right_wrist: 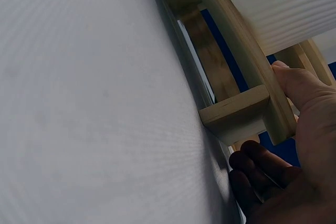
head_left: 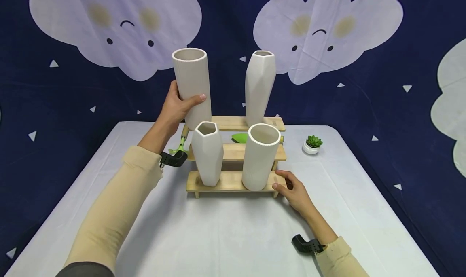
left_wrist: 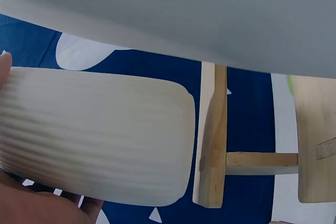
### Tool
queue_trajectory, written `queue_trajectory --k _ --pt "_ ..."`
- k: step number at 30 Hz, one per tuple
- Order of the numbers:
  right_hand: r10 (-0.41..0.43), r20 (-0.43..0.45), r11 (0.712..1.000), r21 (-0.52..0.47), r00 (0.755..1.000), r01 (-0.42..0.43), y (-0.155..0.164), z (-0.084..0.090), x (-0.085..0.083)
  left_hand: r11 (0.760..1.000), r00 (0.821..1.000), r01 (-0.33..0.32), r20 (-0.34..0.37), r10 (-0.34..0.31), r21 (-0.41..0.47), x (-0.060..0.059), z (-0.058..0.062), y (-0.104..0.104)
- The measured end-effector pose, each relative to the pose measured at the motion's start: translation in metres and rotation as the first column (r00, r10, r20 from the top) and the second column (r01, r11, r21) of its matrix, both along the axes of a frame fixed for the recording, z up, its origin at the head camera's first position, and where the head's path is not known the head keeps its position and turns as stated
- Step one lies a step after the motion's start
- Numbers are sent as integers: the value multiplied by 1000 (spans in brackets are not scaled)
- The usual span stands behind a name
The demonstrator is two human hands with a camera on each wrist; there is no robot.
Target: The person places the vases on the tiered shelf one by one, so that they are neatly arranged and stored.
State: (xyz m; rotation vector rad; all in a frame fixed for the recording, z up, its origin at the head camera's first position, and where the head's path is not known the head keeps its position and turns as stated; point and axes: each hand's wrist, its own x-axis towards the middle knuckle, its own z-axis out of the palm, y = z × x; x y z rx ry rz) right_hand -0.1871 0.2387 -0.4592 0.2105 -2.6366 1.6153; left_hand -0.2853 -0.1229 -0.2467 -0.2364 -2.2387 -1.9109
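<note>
My left hand (head_left: 179, 105) grips a tall ribbed white cylinder vase (head_left: 191, 85) and holds it tilted at the left end of the top step of a wooden stepped stand (head_left: 233, 182). The left wrist view shows that vase (left_wrist: 94, 135) close beside the stand's side piece (left_wrist: 211, 140). My right hand (head_left: 290, 187) holds the right end of the lowest step, thumb on the wood (right_wrist: 273, 103). A faceted white vase (head_left: 259, 87) stands on the top step. On the lowest step stand another faceted vase (head_left: 207, 152) and a second ribbed cylinder vase (head_left: 259, 156).
The stand sits on a white table (head_left: 218, 236). A small potted succulent (head_left: 313, 144) stands to the stand's right. A green hand tool (head_left: 180, 146) lies left of the stand, and a green scoop (head_left: 240, 138) lies behind the middle step. A dark cloud-printed backdrop (head_left: 400, 107) hangs behind.
</note>
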Motion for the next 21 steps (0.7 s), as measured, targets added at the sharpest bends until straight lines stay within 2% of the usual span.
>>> queue_trajectory --k 5,15,21 --pt "1 -3 1000 -2 1000 -1 0 1 0 999 999 40 -3 -40 -37 -7 2 4" --pt "3 -19 1000 -2 1000 -3 0 -1 0 992 995 88 43 -85 -88 -20 6 12" --pt "8 -18 1000 -6 1000 -8 0 -1 0 986 993 107 65 -99 -132 -23 6 16"
